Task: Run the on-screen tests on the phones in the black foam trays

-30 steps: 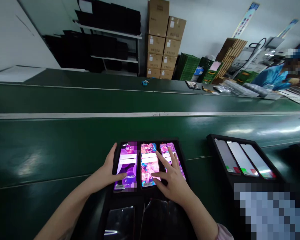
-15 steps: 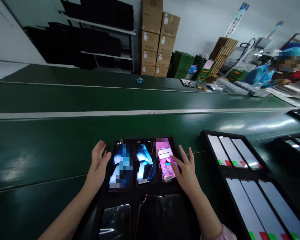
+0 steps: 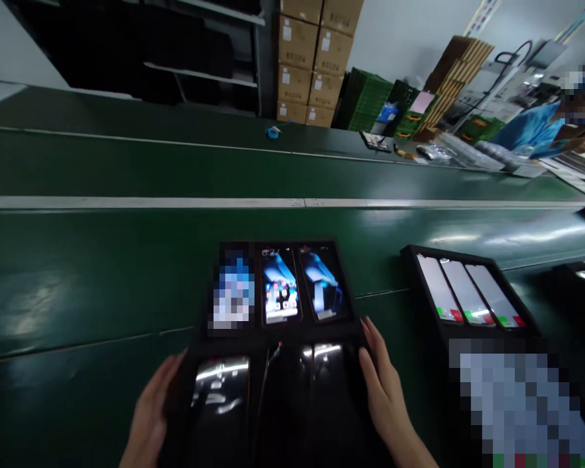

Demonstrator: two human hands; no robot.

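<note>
A black tray [image 3: 234,343] of smartphones lies in front of me, with my left hand [image 3: 153,406] gripping its left side and my right hand [image 3: 383,383] gripping its right side. In the far row, the middle phone [image 3: 281,292] shows a screen of app icons, and the right phone [image 3: 324,286] a blue and black wallpaper. The left phone [image 3: 234,292] is lit but blurred out. Dark screens make up the near row, including a glossy phone [image 3: 220,396] at its left. Part of each hand's fingers is hidden by the tray edge.
To the right, a second black tray [image 3: 431,335] holds phones with white screens and red and green corners. Another tray [image 3: 572,283] sits farther right. Across the green bench [image 3: 102,273] are blue tape [image 3: 272,132], cartons [image 3: 297,49] and a person in blue [image 3: 533,127].
Both hands have moved down to the tray's sides, the right one leaving the far-right phone. That phone's pink screen is now blue and black; the middle one now shows icons. The view has tilted down.
</note>
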